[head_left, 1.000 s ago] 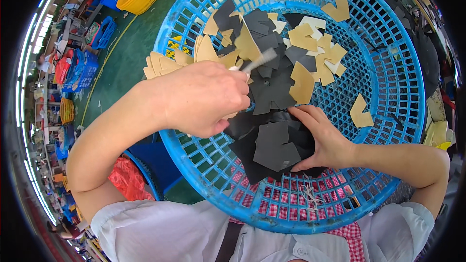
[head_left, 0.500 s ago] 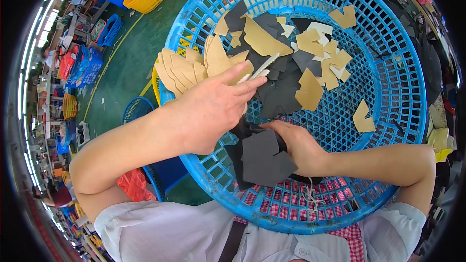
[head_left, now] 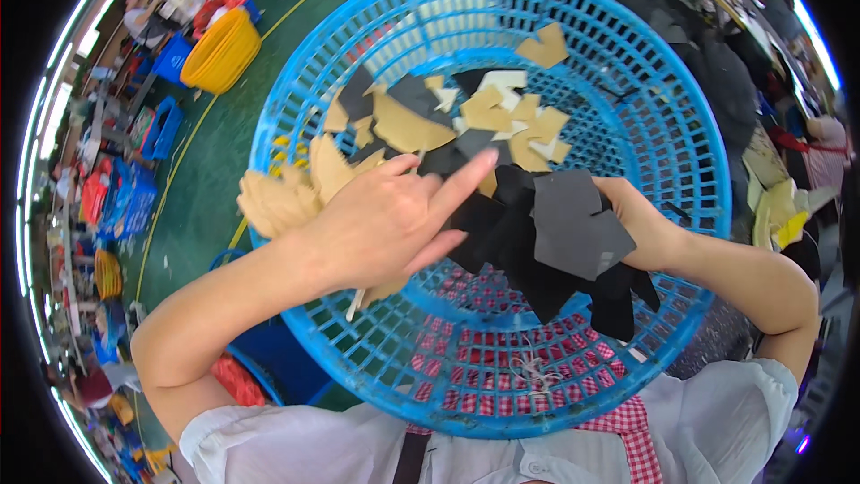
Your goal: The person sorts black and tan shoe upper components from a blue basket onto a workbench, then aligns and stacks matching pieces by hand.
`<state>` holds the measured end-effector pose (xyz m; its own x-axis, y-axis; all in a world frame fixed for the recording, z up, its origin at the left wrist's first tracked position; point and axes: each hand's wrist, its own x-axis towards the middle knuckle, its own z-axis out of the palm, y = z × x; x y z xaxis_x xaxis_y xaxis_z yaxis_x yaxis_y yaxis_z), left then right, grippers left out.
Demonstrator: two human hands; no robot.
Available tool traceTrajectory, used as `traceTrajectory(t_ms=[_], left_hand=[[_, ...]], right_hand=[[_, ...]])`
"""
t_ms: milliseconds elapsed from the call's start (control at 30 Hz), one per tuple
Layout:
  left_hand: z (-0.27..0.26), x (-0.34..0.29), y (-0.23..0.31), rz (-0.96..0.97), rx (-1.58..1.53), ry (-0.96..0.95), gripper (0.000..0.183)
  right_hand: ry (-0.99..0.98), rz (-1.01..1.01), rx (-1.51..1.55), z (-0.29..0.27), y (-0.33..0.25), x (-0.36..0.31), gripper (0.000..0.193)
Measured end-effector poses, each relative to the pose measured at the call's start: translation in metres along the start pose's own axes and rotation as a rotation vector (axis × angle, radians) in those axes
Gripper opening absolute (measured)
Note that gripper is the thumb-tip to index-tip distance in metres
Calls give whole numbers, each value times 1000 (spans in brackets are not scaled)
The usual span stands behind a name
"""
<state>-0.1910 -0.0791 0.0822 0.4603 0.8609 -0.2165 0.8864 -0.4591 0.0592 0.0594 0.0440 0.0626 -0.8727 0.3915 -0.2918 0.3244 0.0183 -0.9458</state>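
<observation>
My left hand (head_left: 385,215) is over the left side of a blue plastic basket (head_left: 358,354). Its index finger and thumb are stretched out while the other fingers curl over a fanned bunch of tan cut pieces (head_left: 285,197). A tan piece and a pale strip stick out beneath the palm, where the hold is partly hidden. On the right, my right hand (head_left: 640,229) grips a thick stack of black and dark grey cut pieces (head_left: 578,229). In the basket lie loose tan pieces (head_left: 408,125), with white and dark ones among them.
The basket leans close to my body, over a red checked cloth seen through its slats. A yellow basket (head_left: 215,54) stands on the green floor (head_left: 210,188) at far left. A blue container (head_left: 291,350) is below my left arm. Yellow material (head_left: 779,215) lies at the right.
My right hand has raised the dark stack up and to the right, away from the left hand. My left index finger now points towards it. The basket appears shifted left in view.
</observation>
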Motion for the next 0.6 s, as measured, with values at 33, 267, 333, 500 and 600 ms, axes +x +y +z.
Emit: traceTrajectory(t_ms=[33, 267, 333, 500, 600], left_hand=[[-9, 9, 6, 46, -151, 202, 74], [-46, 100, 34, 626, -237, 518, 64], [-52, 125, 32, 605, -292, 540, 56], [-90, 229, 71, 752, -345, 804, 43], [-103, 291, 108, 570, -949, 888, 31]], right_hand=[[52, -6, -9, -6, -3, -6, 36], [163, -304, -244, -42, -2, -27, 38], [264, -250, -328, -60, -9, -42, 42], [533, -339, -471, -144, -9, -112, 45], [672, -141, -309, -193, -6, -151, 48]])
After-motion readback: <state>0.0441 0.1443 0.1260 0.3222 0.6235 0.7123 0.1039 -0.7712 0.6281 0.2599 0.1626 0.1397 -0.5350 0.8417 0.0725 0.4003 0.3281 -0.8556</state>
